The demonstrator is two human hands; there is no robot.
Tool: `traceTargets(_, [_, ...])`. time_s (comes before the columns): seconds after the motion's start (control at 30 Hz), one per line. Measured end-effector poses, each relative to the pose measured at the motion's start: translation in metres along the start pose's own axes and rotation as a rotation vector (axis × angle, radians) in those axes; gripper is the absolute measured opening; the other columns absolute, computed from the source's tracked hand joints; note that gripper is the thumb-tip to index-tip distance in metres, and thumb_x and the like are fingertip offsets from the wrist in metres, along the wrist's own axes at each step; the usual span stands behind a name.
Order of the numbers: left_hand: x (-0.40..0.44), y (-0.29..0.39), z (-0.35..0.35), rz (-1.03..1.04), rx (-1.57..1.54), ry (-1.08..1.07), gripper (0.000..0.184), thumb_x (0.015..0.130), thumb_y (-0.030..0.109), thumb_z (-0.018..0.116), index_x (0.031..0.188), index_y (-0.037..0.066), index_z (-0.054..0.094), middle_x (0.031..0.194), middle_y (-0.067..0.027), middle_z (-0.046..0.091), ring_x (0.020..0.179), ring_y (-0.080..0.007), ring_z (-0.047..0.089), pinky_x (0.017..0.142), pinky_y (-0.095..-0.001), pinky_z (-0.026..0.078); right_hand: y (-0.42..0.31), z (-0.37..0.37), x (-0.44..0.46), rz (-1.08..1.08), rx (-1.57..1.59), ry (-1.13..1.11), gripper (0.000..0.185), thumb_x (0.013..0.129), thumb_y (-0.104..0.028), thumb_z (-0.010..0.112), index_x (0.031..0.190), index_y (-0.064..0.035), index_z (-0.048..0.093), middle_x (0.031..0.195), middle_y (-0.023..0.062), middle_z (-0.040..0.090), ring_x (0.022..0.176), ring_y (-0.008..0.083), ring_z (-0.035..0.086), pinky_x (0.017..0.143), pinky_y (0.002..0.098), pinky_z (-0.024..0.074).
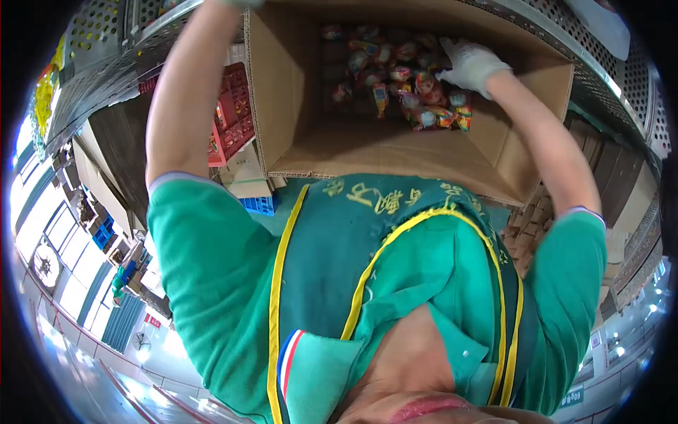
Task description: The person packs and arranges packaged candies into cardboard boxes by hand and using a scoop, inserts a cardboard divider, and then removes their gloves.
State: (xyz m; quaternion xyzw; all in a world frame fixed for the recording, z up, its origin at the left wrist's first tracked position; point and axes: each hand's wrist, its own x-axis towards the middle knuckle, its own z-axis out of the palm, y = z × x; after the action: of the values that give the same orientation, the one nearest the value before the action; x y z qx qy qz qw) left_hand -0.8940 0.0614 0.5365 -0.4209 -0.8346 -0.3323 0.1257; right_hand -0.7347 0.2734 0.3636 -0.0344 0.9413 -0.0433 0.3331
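A large open cardboard box (282, 85) stands in front of my chest, with several small shiny red, yellow and clear wrapped packets (426, 83) on its bottom. Inside the box, on the right, is my right hand (472, 65) in a white glove. Its fingers and thumb are apart, beside and over the packets, and nothing is visibly gripped. Only a sliver of my gloved left hand (244, 2) shows at the top edge, near the box's upper left corner; its fingers are out of frame.
Perforated metal surfaces (600, 67) border the box at the top. Left of it are a red crate (234, 116) and a blue crate (260, 205), lower down. Brown stacked items (530, 226) lie below right. Another person (121, 279) is far off at the left.
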Motion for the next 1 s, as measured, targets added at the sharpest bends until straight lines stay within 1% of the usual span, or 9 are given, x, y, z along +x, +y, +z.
traceTargets(0.13, [-0.077, 0.029, 0.035, 0.143, 0.039, -0.324, 0.033, 0.075, 0.023, 0.068, 0.103, 0.008, 0.060, 0.099, -0.0138, 0.061, 0.078, -0.0256, 0.061, 0.068, -0.0313, 0.049, -0.120, 0.040, -0.003, 0.080, -0.184, -0.255, 0.079, 0.073, -0.062, 0.052, 0.133, -0.0142, 0.035, 0.137, 0.0157, 0.034, 0.122, 0.0380, 0.037, 0.095, 0.0540, 0.0347])
traceTargets(0.2, [-0.105, 0.038, 0.069, -0.049, 0.135, -0.823, 0.035, 0.072, 0.022, 0.068, 0.103, 0.007, 0.060, 0.104, -0.0160, 0.058, 0.091, -0.0305, 0.058, 0.078, -0.0371, 0.048, -0.165, 0.171, 0.043, -0.272, -0.042, -0.012, 0.067, 0.080, -0.051, 0.046, 0.136, -0.0161, 0.031, 0.142, 0.0124, 0.028, 0.131, 0.0357, 0.024, 0.099, 0.0606, 0.0241])
traceTargets(0.3, [-0.147, 0.015, 0.126, -0.035, 0.386, -1.262, 0.040, 0.076, 0.025, 0.062, 0.114, 0.013, 0.055, 0.105, -0.0157, 0.060, 0.097, -0.0297, 0.058, 0.084, -0.0395, 0.047, -0.131, 0.078, 0.003, -0.531, 0.036, -0.284, 0.037, 0.086, -0.039, 0.045, 0.116, -0.0198, 0.055, 0.121, 0.0090, 0.054, 0.117, 0.0273, 0.047, 0.103, 0.0532, 0.0226])
traceTargets(0.33, [-0.150, 0.008, 0.141, -0.021, 0.380, -1.258, 0.040, 0.076, 0.025, 0.062, 0.114, 0.013, 0.055, 0.105, -0.0157, 0.060, 0.097, -0.0297, 0.058, 0.084, -0.0395, 0.047, -0.103, 0.084, -0.002, -0.517, 0.105, 0.107, 0.038, 0.084, -0.036, 0.047, 0.113, -0.0131, 0.056, 0.115, 0.0123, 0.058, 0.111, 0.0253, 0.051, 0.099, 0.0521, 0.0271])
traceTargets(0.4, [-0.155, -0.002, 0.168, -0.151, 0.202, -1.244, 0.040, 0.076, 0.024, 0.061, 0.114, 0.013, 0.057, 0.111, -0.0145, 0.059, 0.100, -0.0298, 0.058, 0.086, -0.0395, 0.046, -0.065, 0.093, -0.022, -0.257, -0.047, 0.021, 0.053, 0.082, -0.040, 0.049, 0.123, -0.0056, 0.047, 0.128, 0.0197, 0.046, 0.116, 0.0317, 0.047, 0.096, 0.0490, 0.0348])
traceTargets(0.47, [-0.180, -0.017, 0.201, -0.172, 0.106, -1.251, 0.040, 0.076, 0.025, 0.061, 0.114, 0.013, 0.058, 0.113, -0.0146, 0.058, 0.102, -0.0298, 0.057, 0.087, -0.0395, 0.046, -0.057, 0.105, -0.045, -0.001, 0.373, -0.536, 0.077, 0.084, -0.045, 0.047, 0.143, -0.0150, 0.009, 0.137, 0.0221, 0.033, 0.123, 0.0405, 0.037, 0.101, 0.0474, 0.0314])
traceTargets(0.7, [-0.151, -0.012, 0.224, -0.441, 0.024, -1.120, 0.035, 0.077, 0.022, 0.056, 0.109, 0.010, 0.061, 0.110, -0.0158, 0.060, 0.103, -0.0310, 0.057, 0.086, -0.0395, 0.045, -0.018, 0.044, -0.016, 0.324, 0.362, -0.011, 0.061, 0.077, -0.049, 0.056, 0.125, -0.0129, 0.047, 0.124, 0.0162, 0.051, 0.107, 0.0335, 0.054, 0.091, 0.0401, 0.0426])
traceTargets(0.87, [-0.183, -0.004, 0.273, -0.084, 0.168, -0.781, 0.025, 0.074, 0.027, 0.058, 0.092, 0.011, 0.066, 0.091, -0.0138, 0.065, 0.083, -0.0296, 0.062, 0.071, -0.0417, 0.049, -0.011, 0.094, 0.019, 0.614, 0.222, -0.069, 0.063, 0.074, -0.049, 0.059, 0.123, -0.0112, 0.047, 0.117, 0.0165, 0.056, 0.105, 0.0315, 0.055, 0.088, 0.0380, 0.0449])
traceTargets(1.0, [-0.183, -0.017, 0.275, -0.320, 0.072, -0.844, 0.028, 0.073, 0.030, 0.062, 0.095, 0.014, 0.064, 0.092, -0.0117, 0.064, 0.084, -0.0284, 0.061, 0.071, -0.0414, 0.048, 0.009, 0.124, 0.019, 0.800, 0.438, 0.000, 0.066, 0.074, -0.048, 0.059, 0.124, -0.0077, 0.043, 0.116, 0.0191, 0.055, 0.107, 0.0317, 0.054, 0.087, 0.0393, 0.0454])
